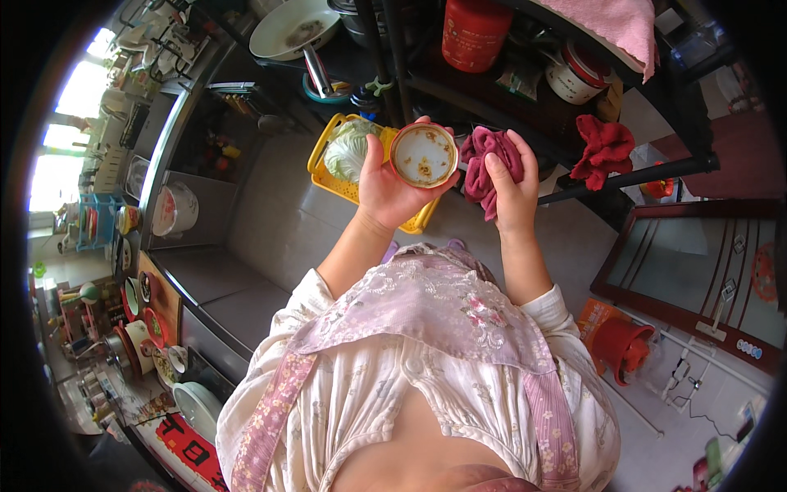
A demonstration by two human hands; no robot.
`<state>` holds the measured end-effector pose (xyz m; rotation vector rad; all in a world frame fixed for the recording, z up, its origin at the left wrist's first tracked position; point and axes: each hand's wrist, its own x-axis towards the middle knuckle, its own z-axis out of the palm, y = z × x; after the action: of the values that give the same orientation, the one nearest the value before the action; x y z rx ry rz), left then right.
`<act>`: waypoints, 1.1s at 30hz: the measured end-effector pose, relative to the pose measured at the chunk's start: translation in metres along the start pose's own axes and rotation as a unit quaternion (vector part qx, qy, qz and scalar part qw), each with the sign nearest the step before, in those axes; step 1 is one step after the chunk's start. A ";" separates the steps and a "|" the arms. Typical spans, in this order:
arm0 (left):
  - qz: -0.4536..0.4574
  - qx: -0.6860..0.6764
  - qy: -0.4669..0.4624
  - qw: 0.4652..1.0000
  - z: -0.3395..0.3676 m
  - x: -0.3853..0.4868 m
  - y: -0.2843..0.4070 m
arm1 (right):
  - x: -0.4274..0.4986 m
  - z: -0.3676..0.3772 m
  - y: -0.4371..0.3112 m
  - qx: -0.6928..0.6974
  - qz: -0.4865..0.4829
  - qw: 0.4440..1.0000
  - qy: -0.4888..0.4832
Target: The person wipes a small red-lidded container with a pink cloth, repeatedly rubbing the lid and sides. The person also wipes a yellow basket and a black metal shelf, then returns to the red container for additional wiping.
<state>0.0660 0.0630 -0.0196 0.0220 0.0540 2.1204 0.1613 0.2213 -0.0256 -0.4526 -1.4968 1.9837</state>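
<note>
In my left hand point(388, 194) rests a round jar lid point(423, 161), its inner side turned up towards me. The lid has a red rim and a whitish inside with brown stains at its middle and edge. My right hand point(515, 178) grips a crumpled dark pink cloth point(486, 163), just right of the lid and a small gap apart from it. Below and behind my left hand, a yellow plastic basket point(316, 163) stands on the floor with a head of Chinese cabbage point(350, 150) in it. My left hand hides part of the basket.
A black shelf rack point(424, 80) ahead carries a red canister point(474, 37), a white pot with a red lid point(575, 77) and a frying pan point(295, 31). A red cloth point(602, 150) hangs on its rail. A kitchen counter point(197, 332) runs along the left; a framed glass door point(688, 264) is at right.
</note>
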 end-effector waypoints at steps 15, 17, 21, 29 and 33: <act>-0.001 0.040 0.068 0.997 0.003 -0.001 0.001 | -0.002 0.011 -0.014 -0.259 -0.242 0.935 0.001; 0.011 0.083 0.086 0.993 0.005 0.001 -0.002 | -0.005 0.020 -0.017 -0.316 -0.301 0.899 -0.026; 0.045 0.154 0.081 0.984 0.005 0.008 -0.010 | -0.006 0.046 -0.011 -0.476 -0.301 0.822 -0.084; 0.070 0.289 0.107 0.949 -0.002 0.015 -0.011 | 0.004 0.054 -0.006 -0.419 -0.271 0.855 -0.138; 0.031 0.264 0.048 0.963 -0.004 0.015 0.008 | 0.012 0.047 -0.017 -0.388 -0.292 0.829 -0.278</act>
<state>0.0512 0.0717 -0.0235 0.2395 0.6820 2.1115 0.1285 0.1975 0.0055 0.3124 -2.4340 0.9826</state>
